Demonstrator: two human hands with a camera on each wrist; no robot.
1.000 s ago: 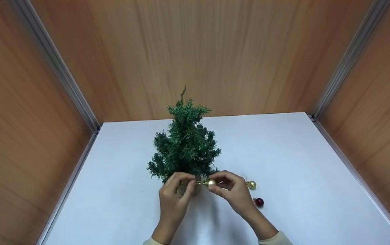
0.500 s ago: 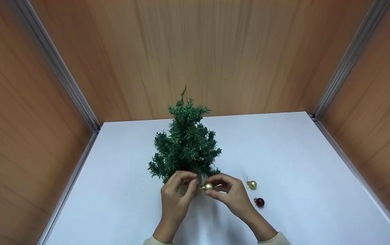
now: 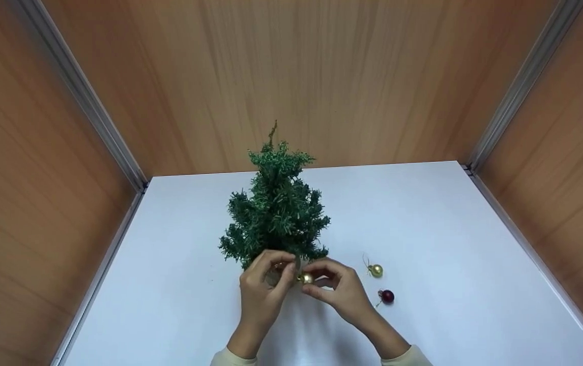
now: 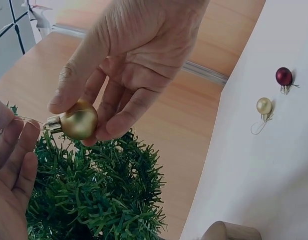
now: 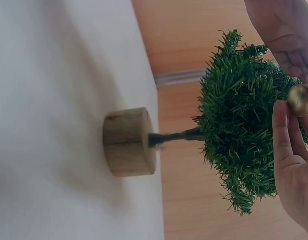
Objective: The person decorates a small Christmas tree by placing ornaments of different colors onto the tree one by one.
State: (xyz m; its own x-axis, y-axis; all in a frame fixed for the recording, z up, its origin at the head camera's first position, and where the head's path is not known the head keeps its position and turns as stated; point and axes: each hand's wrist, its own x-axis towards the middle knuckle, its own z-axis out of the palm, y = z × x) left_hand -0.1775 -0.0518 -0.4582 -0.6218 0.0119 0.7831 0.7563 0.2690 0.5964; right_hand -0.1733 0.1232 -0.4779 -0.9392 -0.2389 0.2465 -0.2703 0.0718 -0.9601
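Note:
In front of the small artificial Christmas tree (image 3: 279, 203), my right hand (image 3: 342, 290) pinches a gold bauble (image 4: 80, 120) by its ball between thumb and fingers. The bauble's metallic cap points toward my left hand (image 3: 263, 295). A thin gold string loop (image 4: 30, 121) runs from the cap to the left fingertips, which pinch it; its far end is hidden by those fingers. The tree stands upright on a round wooden base (image 5: 129, 142), seen whole in the right wrist view. Both hands are raised above the table at the height of the lower branches.
On the white table (image 3: 449, 229) to the right lie another gold bauble (image 3: 376, 271), its string loop spread out, and a dark red bauble (image 3: 386, 297) nearer the front. Wooden panels (image 3: 296, 76) enclose the back and both sides.
The right hand has brought the gold bauble slightly leftward, closer to the left fingers. The left hand has barely moved. The head view has tilted a little.

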